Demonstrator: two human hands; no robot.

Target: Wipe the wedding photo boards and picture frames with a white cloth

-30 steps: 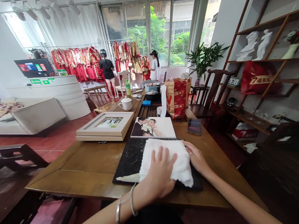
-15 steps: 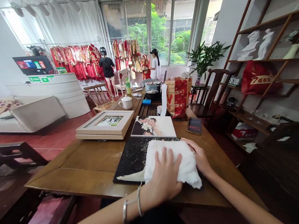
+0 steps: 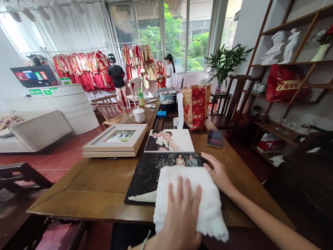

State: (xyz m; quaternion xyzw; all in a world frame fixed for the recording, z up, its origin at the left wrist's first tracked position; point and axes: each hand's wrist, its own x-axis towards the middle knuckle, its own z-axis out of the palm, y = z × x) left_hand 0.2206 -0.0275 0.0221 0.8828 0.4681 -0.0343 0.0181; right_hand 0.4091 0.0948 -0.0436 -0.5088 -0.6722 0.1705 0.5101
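Observation:
A dark photo panel [image 3: 145, 178] with a couple pictured on it lies flat on the wooden table. Over its right part is spread a white cloth [image 3: 215, 223], hanging past the near edge. My left hand [image 3: 182, 211] presses flat on the cloth with fingers stretched out. At the panel's upper right corner rests my right hand [image 3: 219, 173], its fingers extended along the edge and its thumb near the cloth. Just beyond lies a second, lighter wedding photo [image 3: 183, 139]. The cloth hides the panel's lower right area.
Stacked picture frames [image 3: 135, 145] lie at left, with a white lidded cup [image 3: 139, 115] behind. A phone [image 3: 214, 139] is to the right. Farther back stand a red paper bag [image 3: 195, 108] and a blue box [image 3: 161, 113]. Two people are near the red garments [image 3: 82, 69].
My left hand and the cloth have slid toward me, over the panel's near edge. The pictured couple at the panel's top now shows. My right hand has stayed by the corner.

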